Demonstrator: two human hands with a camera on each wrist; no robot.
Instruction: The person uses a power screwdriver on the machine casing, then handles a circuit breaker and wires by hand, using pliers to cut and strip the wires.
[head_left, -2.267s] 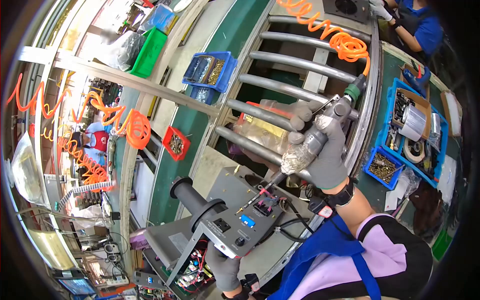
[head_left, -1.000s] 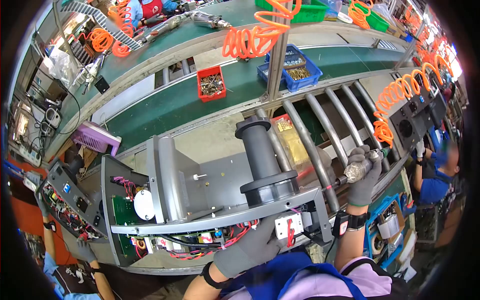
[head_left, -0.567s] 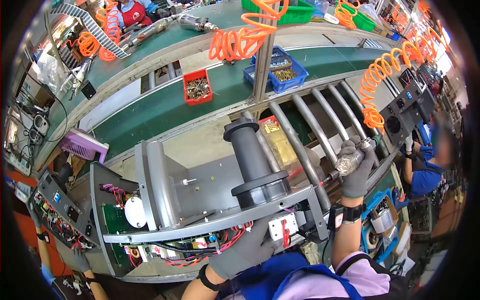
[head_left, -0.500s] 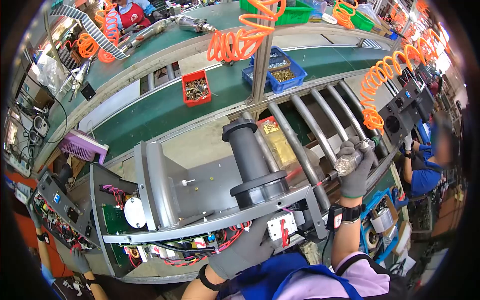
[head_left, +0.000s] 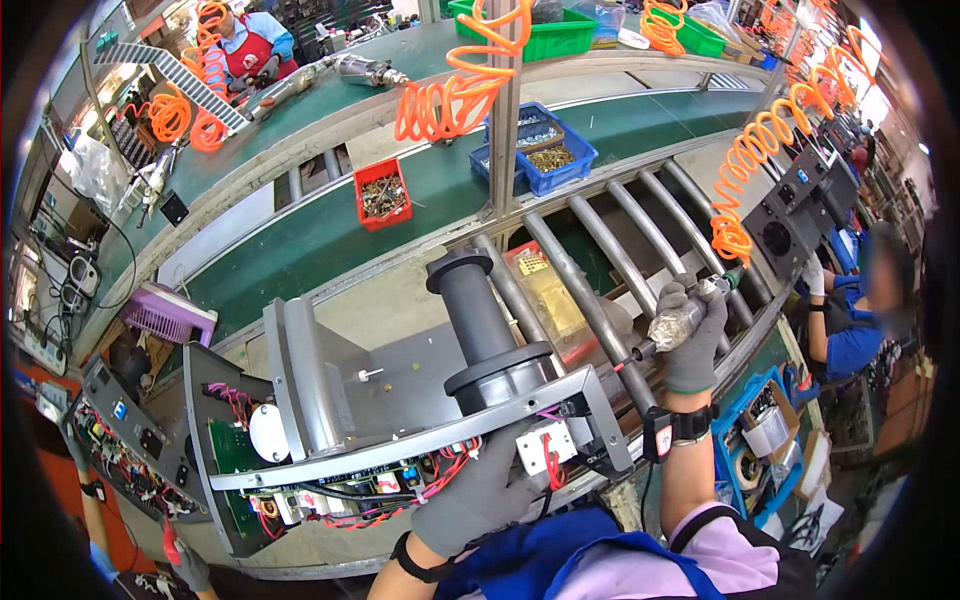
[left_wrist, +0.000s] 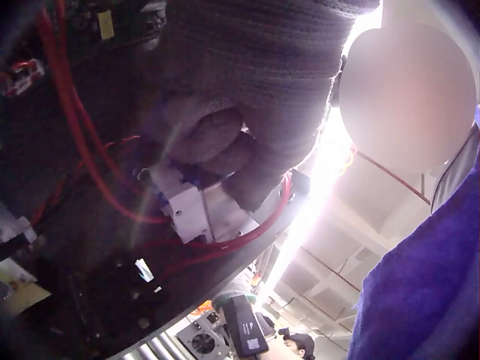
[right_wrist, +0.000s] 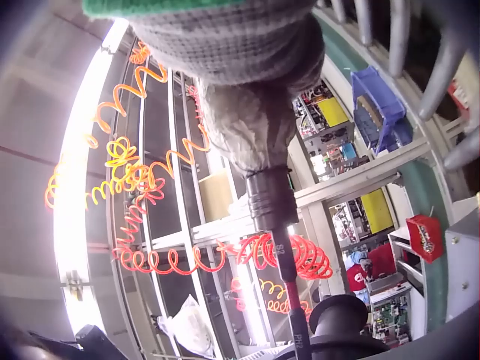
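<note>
My gloved right hand (head_left: pixel 690 345) grips a pneumatic screwdriver (head_left: pixel 677 327), its body wrapped in crinkled film. In the right wrist view its long bit (right_wrist: pixel 289 274) points down, near a black spool holder (right_wrist: pixel 339 315). A grey metal machine chassis (head_left: pixel 400 462) lies tilted on the line, wiring exposed along its near side and a black spool holder standing on it. Beneath its right end my gloved left hand (head_left: pixel 475 500) holds the chassis beside a white block (head_left: pixel 546 447) with red wires. In the left wrist view, curled fingers (left_wrist: pixel 202 135) meet the white block; the chassis hides part of this hand.
Metal rollers (head_left: pixel 590 290) run off to the right. Beyond stand a red bin (head_left: pixel 382 194) and a blue bin (head_left: pixel 550 160) of screws. An orange coiled hose (head_left: pixel 732 225) hangs by the screwdriver. A blue tool tray (head_left: pixel 755 440) lies right; another chassis (head_left: pixel 135 420) is left.
Since the first frame, the chassis has turned lengthwise and the screwdriver has moved from its end panel to over the rollers. Over the last half second, both hands keep their holds.
</note>
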